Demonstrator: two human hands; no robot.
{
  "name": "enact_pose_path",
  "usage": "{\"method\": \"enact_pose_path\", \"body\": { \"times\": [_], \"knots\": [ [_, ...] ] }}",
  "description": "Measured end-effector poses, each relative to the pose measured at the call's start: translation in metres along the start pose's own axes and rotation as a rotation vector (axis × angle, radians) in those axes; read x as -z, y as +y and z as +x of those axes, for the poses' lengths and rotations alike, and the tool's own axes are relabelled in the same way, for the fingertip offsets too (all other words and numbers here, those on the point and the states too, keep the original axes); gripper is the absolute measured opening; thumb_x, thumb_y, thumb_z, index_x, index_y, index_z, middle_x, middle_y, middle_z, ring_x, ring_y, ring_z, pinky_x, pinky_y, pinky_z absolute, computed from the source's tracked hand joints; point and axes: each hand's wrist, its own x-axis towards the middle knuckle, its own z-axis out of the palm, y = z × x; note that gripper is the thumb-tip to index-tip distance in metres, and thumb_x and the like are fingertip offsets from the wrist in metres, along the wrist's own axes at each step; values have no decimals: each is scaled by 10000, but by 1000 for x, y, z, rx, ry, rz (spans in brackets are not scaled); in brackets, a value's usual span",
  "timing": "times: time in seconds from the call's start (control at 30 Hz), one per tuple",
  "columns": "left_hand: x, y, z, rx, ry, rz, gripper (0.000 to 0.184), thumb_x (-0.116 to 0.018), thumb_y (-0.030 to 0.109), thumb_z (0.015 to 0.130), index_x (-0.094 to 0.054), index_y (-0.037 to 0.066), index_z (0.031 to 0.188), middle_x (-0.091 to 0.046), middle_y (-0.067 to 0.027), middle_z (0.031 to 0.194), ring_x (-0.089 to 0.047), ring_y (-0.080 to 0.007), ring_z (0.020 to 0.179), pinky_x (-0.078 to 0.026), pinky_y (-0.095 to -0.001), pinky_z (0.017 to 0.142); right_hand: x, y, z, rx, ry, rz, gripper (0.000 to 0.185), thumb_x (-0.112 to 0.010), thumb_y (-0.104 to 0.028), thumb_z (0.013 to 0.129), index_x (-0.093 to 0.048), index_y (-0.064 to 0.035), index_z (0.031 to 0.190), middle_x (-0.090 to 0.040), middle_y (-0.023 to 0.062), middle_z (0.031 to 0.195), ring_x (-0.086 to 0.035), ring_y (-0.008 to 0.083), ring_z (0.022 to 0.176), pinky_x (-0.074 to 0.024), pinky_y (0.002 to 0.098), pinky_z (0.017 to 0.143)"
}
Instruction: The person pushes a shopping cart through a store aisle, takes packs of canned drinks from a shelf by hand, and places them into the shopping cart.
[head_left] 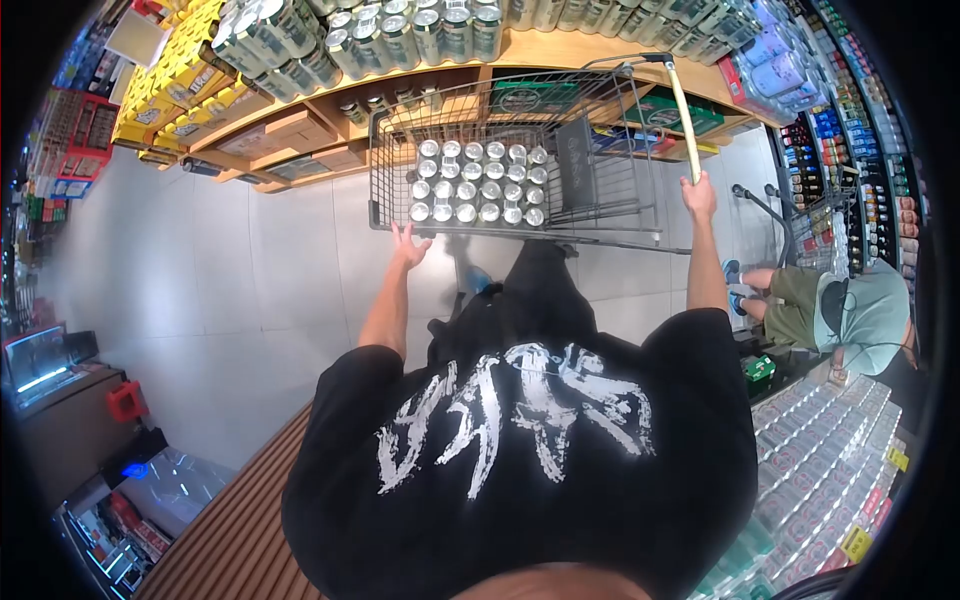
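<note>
A wire shopping cart (640, 215) stands sideways in front of me. Inside it sits a pack of silver-topped drink cans (490, 188) in several rows. My right hand (699, 195) is closed around the cart's pale yellow handle (683, 120) on the right. At the cart's near left corner is my left hand (407, 245), its fingers apart and thumb out. The fingertips reach the near rim and seem to touch it; the exact contact is hard to make out. A dark child-seat flap (576, 165) stands between the cans and the handle.
Beyond the cart runs a wooden shelf (540, 48) stacked with can packs (400, 38). Yellow cartons (190, 70) are piled at left. On the right, a person in a light green top (875, 315) is near another cart (790, 225). Wrapped can packs (815, 470) lie behind right.
</note>
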Motion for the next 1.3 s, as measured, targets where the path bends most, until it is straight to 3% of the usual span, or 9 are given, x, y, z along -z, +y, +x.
{"method": "enact_pose_path", "body": {
  "times": [0.4,0.6,0.77,0.9,1.03,1.13,1.23,1.3],
  "knots": [
    [9,-6,22,-5,-21,57,891,-683,423,777,-199,131,1465,150,-220,1511,-84,-342,1419,-219,-389,1131,-4,-2,-11,2,0,60,494,-629,-403,808,-472,-112,1175,-654,171,969,-607,392,958,-464,492,807],
    [17,-6,15,-9,-20,-16,789,-679,385,786,-283,173,1434,119,-216,1515,-106,-349,1413,-240,-386,1125,7,-10,-16,-8,-44,62,623,-652,-494,774,-452,-89,1202,-661,171,912,-623,386,909,-478,486,777],
    [21,-24,32,-24,-28,0,630,-721,309,759,-422,212,1305,-66,-255,1487,-68,-385,1401,-270,-432,1109,2,-7,-17,30,-33,71,661,-648,-574,754,-460,-69,1138,-650,142,862,-622,379,873,-471,476,753],
    [28,-7,11,-13,4,56,750,-790,280,685,-377,216,1309,-79,-253,1469,-94,-409,1390,-288,-439,1102,8,-14,-22,22,-56,100,678,-649,-599,742,-458,-56,1100,-643,135,811,-620,390,822,-468,484,719],
    [34,-5,6,5,-57,30,844,-801,278,677,-308,240,1360,39,-253,1479,-82,-404,1392,-293,-457,1101,15,-14,-25,27,-41,121,688,-659,-626,720,-478,-68,1079,-625,111,752,-627,355,771,-468,466,679],
    [29,-21,16,-69,-12,189,895,-797,271,688,-251,266,1398,122,-226,1489,-300,-396,1330,-373,-467,1044,25,-21,-34,-16,-70,205,684,-666,-630,712,-493,-78,1077,-614,93,732,-629,325,748,-467,446,662],
    [47,-10,19,91,-248,47,910,-771,255,732,-188,295,1430,206,-180,1487,-528,-358,1160,-450,-461,967,23,-21,-35,-27,-56,235,667,-674,-612,717,-502,-88,1091,-603,75,740,-622,306,728,-464,433,659],
    [67,15,18,227,-374,1,902,-748,226,761,-161,319,1439,235,-156,1482,-605,-324,1037,-500,-440,892,23,-22,-35,-25,-53,249,654,-682,-593,723,-504,-92,1104,-599,66,751,-615,303,720,-462,430,666]
  ]
}}
